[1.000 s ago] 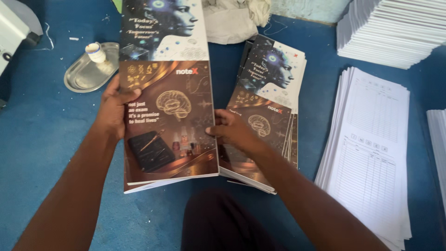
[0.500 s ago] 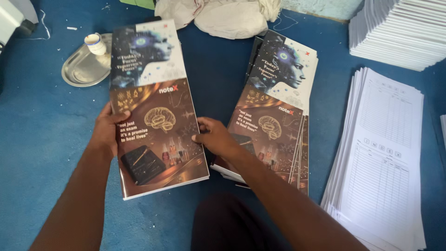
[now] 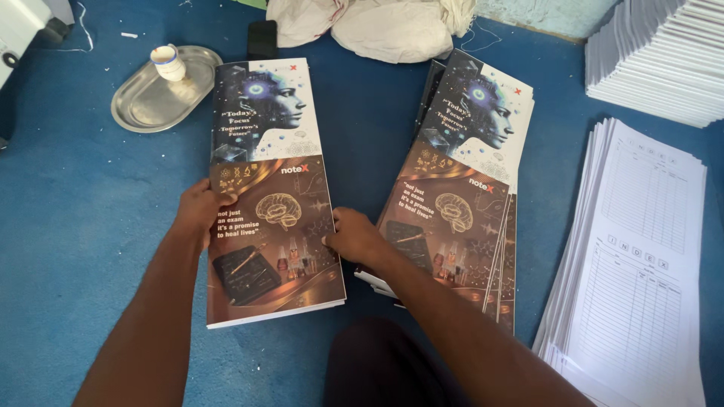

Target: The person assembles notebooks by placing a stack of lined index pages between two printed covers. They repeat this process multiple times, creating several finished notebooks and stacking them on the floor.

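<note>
Left hand (image 3: 200, 211) grips the left long edge of a stack of printed notebook covers (image 3: 271, 196), thumb on top and fingers curled around the edge, near the stack's middle. Right hand (image 3: 354, 237) lies against the right long edge of the same stack, fingers bent and pressing the edge; whether they wrap under it cannot be told. The stack lies flat on the blue surface (image 3: 75, 249) between the two hands, its upper half dark with a profile head, its lower half brown with a brain drawing. Just right of the right hand, partly under its wrist, sits a second pile of matching covers (image 3: 467, 196), fanned and slightly askew. Further right of it, a pile of white ruled sheets (image 3: 641, 249); beyond that, far right, a taller white stack (image 3: 664, 60). Up and left of the left hand, a metal tray (image 3: 143, 105) carries a small white cup (image 3: 167, 62). Crumpled white cloth (image 3: 385, 26) lies beyond both hands.
</note>
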